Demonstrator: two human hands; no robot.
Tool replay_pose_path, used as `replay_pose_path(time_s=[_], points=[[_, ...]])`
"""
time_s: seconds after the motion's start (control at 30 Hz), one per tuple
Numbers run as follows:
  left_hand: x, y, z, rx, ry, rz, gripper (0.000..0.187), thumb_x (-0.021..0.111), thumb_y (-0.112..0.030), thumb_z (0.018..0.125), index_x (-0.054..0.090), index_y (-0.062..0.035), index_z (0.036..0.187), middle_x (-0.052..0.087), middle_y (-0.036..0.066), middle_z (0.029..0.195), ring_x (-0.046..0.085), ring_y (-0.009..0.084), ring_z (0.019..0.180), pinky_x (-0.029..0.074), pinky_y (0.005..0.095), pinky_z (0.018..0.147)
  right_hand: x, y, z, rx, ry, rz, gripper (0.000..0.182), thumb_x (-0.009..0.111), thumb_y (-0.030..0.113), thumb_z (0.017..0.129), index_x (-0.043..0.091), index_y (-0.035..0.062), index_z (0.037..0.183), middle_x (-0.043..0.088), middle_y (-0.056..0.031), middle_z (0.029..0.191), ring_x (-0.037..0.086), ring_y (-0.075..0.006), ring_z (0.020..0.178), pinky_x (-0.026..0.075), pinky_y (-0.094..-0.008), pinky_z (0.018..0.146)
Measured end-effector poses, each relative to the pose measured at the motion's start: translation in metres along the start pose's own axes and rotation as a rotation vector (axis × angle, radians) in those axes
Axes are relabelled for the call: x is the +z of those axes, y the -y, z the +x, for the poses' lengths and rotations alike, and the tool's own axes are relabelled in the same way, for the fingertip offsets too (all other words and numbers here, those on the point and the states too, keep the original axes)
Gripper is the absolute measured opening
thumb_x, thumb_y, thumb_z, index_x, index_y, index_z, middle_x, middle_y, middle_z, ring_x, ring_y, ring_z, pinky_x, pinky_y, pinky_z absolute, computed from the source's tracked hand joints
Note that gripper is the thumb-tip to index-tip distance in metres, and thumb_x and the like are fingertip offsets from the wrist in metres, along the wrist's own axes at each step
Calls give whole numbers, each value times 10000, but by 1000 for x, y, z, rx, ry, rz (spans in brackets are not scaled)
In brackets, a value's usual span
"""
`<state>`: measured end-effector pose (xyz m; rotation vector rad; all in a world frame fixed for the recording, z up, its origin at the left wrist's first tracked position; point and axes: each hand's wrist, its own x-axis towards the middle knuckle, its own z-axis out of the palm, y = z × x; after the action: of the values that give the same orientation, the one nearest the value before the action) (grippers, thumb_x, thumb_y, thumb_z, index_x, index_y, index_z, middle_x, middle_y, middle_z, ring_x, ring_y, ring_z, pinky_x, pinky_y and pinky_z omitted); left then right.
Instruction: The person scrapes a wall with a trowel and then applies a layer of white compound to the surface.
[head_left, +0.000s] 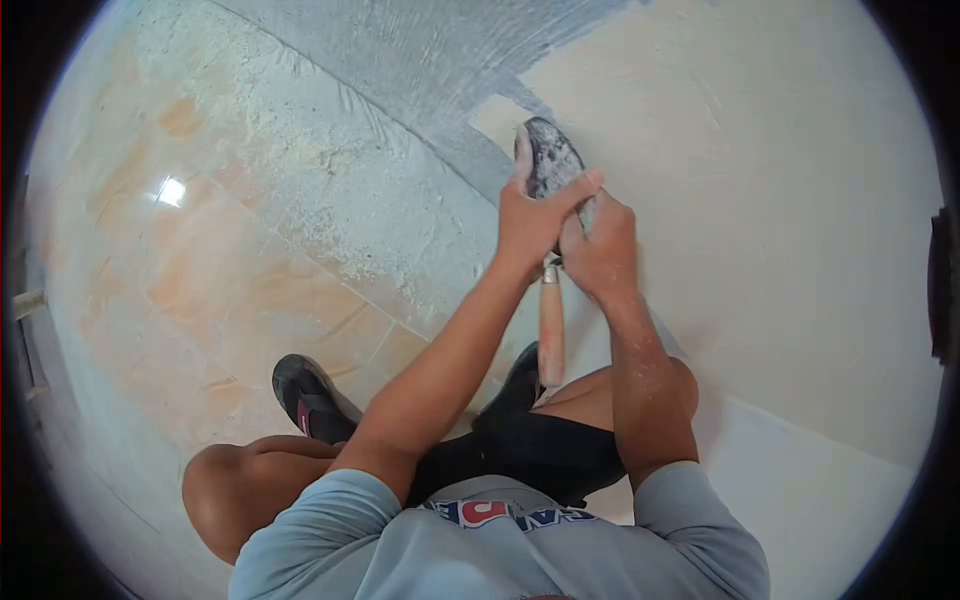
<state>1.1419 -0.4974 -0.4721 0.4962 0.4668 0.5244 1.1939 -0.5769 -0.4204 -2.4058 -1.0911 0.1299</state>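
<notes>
Both of my hands grip a trowel whose wooden handle [551, 335] points down toward my knees. A dark, rounded piece smeared with whitish plaster [553, 165] shows above and between my fingers; I cannot tell whether it is the trowel's blade or a separate tool. My left hand [530, 220] wraps its left side, with one finger stretched along the edge. On the other side, my right hand [605, 245] is closed near the lower end. Both hands are close to the cream-coated wall [760, 180], whose coat ends in a stepped edge just above the dark piece.
Rough grey wall [430, 60] adjoins the cream coat. Whitish powder and crumbs [330, 165] lie along the foot of the wall. Dusty orange-and-white tiles [240, 270] cover the floor at left, where my dark shoe [310, 395] stands. My bent knees are close below my forearms.
</notes>
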Motion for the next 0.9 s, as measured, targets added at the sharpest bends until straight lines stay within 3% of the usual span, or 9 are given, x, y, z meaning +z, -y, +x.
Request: replay_pose_path(time_s=[0.17, 0.27, 0.3, 0.37, 0.4, 0.47, 0.63, 0.73, 0.9], points=[[6, 12, -1, 84, -29, 57, 1149, 899, -228, 800, 146, 99, 1603, 627, 199, 1300, 636, 189, 1041, 539, 281, 907, -8, -1, -3, -12, 3, 39, 244, 604, 121, 875, 632, -65, 1030, 653, -313, 791, 664, -509, 785, 533, -524, 671], [1, 11, 0, 96, -20, 141, 1053, 843, -192, 865, 154, 70, 1617, 653, 108, 1200, 615, 133, 988, 523, 249, 873, -9, -1, -4, 18, 27, 22, 304, 600, 104, 892, 637, -57, 1146, 684, -297, 870, 687, -492, 856, 551, -502, 739], [1, 10, -1, 84, -24, 149, 1044, 848, -251, 865, 190, 63, 1612, 671, 138, 1197, 615, 138, 991, 522, 259, 891, -8, 1, -6, 21, 25, 16, 304, 600, 104, 892, 637, -57, 1146, 684, -297, 870, 687, -492, 856, 551, -502, 739], [3, 9, -1, 32, -50, 7, 950, 801, -244, 916, 222, 56, 1607, 681, 117, 1190, 609, 117, 976, 521, 253, 875, -9, 8, -5, -28, -40, 100, 439, 590, 91, 909, 585, -38, 1328, 693, -298, 1111, 679, -465, 1062, 543, -466, 903], [-2, 14, 3, 62, -84, 22, 856, 763, -217, 952, 268, 54, 1596, 685, 110, 1206, 613, 107, 980, 524, 254, 875, -12, 8, -3, -57, -15, 96, 568, 571, 72, 925, 482, 2, 1482, 610, -286, 1360, 594, -436, 1274, 471, -438, 1065], [-13, 24, 10, 191, -86, 5, 789, 750, -191, 962, 323, 54, 1578, 688, 123, 1218, 618, 103, 991, 524, 253, 876, -10, 4, -2, -109, -31, 99, 590, 571, 65, 930, 463, 35, 1509, 616, -264, 1371, 621, -396, 1258, 481, -406, 1046], [-6, 34, 5, 100, -194, -429, 829, 782, -137, 926, 296, 55, 1570, 667, 124, 1213, 663, 164, 1003, 560, 303, 830, -4, 0, -3, -133, 33, 128, 613, 553, 52, 943, 441, 82, 1545, 626, -222, 1386, 641, -319, 1248, 464, -366, 1062], [-4, 42, 10, -1, -217, -469, 638, 793, -132, 914, 462, 44, 1430, 674, 106, 1166, 659, 149, 957, 555, 286, 821, -6, 6, -2, -73, 63, 138, 577, 550, 55, 953, 467, 68, 1523, 634, -198, 1376, 639, -282, 1231, 465, -362, 1060], [-5, 47, 9, 151, -254, -422, 673, 780, -92, 915, 439, 28, 1482, 672, 113, 1192, 662, 152, 973, 557, 286, 839, -11, 1, -3, -2, 125, 115, 530, 612, 44, 934, 545, 37, 1459, 648, -195, 1368, 634, -277, 1250, 460, -358, 1071]])
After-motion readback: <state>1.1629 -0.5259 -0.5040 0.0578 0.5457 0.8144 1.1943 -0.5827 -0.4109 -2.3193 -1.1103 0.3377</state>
